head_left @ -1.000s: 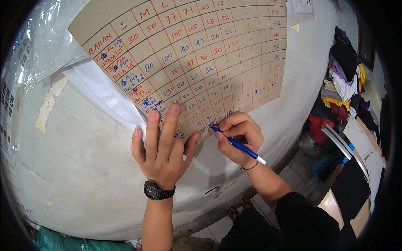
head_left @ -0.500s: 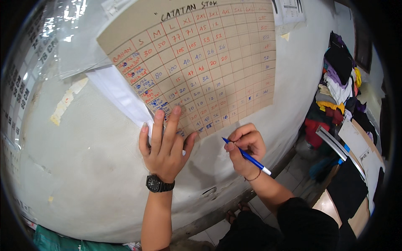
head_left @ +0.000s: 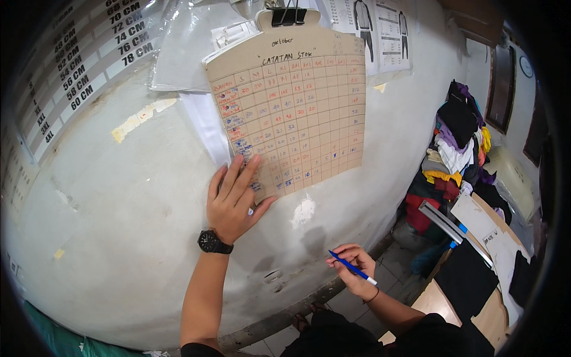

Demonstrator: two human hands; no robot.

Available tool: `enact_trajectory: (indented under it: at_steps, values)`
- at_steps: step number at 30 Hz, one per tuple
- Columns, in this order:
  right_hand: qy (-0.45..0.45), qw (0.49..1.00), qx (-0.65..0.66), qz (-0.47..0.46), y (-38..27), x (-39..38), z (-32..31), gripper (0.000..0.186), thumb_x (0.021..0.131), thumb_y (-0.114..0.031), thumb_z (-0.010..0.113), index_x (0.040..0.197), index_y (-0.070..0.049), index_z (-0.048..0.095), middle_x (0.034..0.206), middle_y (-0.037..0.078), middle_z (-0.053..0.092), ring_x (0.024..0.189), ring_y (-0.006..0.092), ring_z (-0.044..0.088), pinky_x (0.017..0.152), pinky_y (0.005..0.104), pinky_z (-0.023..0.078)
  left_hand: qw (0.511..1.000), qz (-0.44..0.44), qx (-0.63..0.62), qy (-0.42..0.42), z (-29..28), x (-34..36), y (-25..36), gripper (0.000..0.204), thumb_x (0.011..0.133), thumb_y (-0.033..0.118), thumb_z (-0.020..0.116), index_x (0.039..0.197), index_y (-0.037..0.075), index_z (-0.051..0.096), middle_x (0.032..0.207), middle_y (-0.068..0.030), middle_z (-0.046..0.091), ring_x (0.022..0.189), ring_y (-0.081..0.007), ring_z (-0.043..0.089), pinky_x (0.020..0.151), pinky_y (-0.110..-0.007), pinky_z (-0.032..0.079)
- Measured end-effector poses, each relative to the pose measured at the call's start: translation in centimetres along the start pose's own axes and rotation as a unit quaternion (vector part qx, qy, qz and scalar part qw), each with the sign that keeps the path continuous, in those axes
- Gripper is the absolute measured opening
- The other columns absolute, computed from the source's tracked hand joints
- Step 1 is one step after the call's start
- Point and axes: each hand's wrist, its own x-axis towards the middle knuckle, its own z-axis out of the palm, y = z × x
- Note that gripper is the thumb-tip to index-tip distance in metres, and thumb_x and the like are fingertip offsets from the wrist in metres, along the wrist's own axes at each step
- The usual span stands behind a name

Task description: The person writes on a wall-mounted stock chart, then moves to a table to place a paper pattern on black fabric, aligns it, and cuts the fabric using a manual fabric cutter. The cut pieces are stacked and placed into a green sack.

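Left hand [head_left: 232, 199] on lower left corner of brown gridded card [head_left: 333, 119], fingers spread, grip wide, not closed around anything; two fingertips lie over the handwritten columns, thumb out by the bottom edge. Black watch [head_left: 211, 241] on that wrist. Card is up against the pale wall [head_left: 137, 208], slightly tilted, black binder clip [head_left: 288, 16] at its top; rows filled in red and blue ink.

Right hand [head_left: 355, 282] below and right of the card, well apart from it; grip narrow, holding blue pen [head_left: 357, 271] between thumb and fingers, tip up and left, white end down and right. Pen not touching the card. Thin dark bracelet [head_left: 372, 295] on right wrist.

Around the card: white paper [head_left: 205, 128] sticking out behind its left edge, clear plastic sleeve [head_left: 184, 53] upper left, printed sheets [head_left: 389, 35] with garment drawings upper right, torn tape [head_left: 143, 119] on the wall at left, size chart [head_left: 77, 65] in far upper left.

Right side: heap of mixed-colour clothes [head_left: 458, 137], then worktop [head_left: 446, 291] with black cloth [head_left: 467, 279] and a metal strip [head_left: 446, 223] with blue parts. Round clock [head_left: 526, 66] on far wall, green material [head_left: 47, 333] lower left
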Motion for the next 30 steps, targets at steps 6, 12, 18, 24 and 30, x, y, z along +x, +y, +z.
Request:
enact_trajectory:
  at_steps: [6, 12, 18, 24, 30]
  values:
    - [-0.036, 0.998, -0.047, -0.017, -0.1, 0.9, 0.1, 0.012, 0.096, 0.008, 0.067, 0.105, 0.002, 0.062, 0.117, 0.017, 0.064, 0.098, 0.0229, 0.073, 0.086, 0.0340, 0.062, 1.000, 0.005, 0.009, -0.017, -1.5, -1.1, -0.5, 0.049, 0.080, 0.034, 0.091, 0.068, 0.013, 0.048, 0.153, -0.0058, 0.062, 0.148, -0.0330, 0.049, 0.116, -0.051, 0.038]
    - [-0.072, 0.991, -0.046, -0.104, -0.6, 5.3, 2.9, 0.014, 0.094, 0.007, 0.071, 0.097, 0.000, 0.059, 0.105, 0.012, 0.061, 0.085, 0.0147, 0.066, 0.077, 0.0280, 0.057, 0.993, 0.054, 0.089, -0.048, -3.4, -0.6, -1.2, 0.045, 0.081, 0.036, 0.089, 0.069, 0.015, 0.051, 0.151, 0.0026, 0.064, 0.146, -0.0274, 0.051, 0.117, -0.048, 0.032]
    - [-0.123, 0.978, -0.031, -0.168, -0.5, 10.9, 7.6, 0.017, 0.090, 0.013, 0.070, 0.099, 0.003, 0.060, 0.112, 0.015, 0.060, 0.088, 0.0150, 0.066, 0.081, 0.0274, 0.058, 0.987, 0.116, 0.099, -0.050, -3.3, 0.1, -2.4, 0.040, 0.081, 0.037, 0.089, 0.073, 0.015, 0.056, 0.150, 0.0035, 0.064, 0.148, -0.0252, 0.050, 0.118, -0.048, 0.032]
    - [-0.093, 0.949, -0.012, -0.302, 1.3, 17.5, 11.1, 0.021, 0.085, 0.016, 0.072, 0.098, 0.003, 0.062, 0.113, 0.015, 0.060, 0.094, 0.0151, 0.067, 0.083, 0.0288, 0.059, 0.991, 0.111, 0.039, -0.063, -2.6, 0.4, -2.6, 0.032, 0.084, 0.031, 0.085, 0.083, 0.009, 0.062, 0.148, -0.0047, 0.065, 0.145, -0.0284, 0.054, 0.113, -0.047, 0.047]
    - [-0.015, 0.901, -0.140, -0.410, 3.4, 18.8, 12.6, 0.025, 0.077, 0.004, 0.084, 0.092, -0.003, 0.065, 0.099, 0.012, 0.070, 0.082, 0.0206, 0.072, 0.074, 0.0292, 0.059, 0.992, 0.093, 0.012, -0.087, -2.9, 0.8, -2.6, 0.030, 0.086, 0.025, 0.081, 0.101, 0.004, 0.066, 0.144, -0.0081, 0.068, 0.142, -0.0287, 0.057, 0.111, -0.043, 0.050]
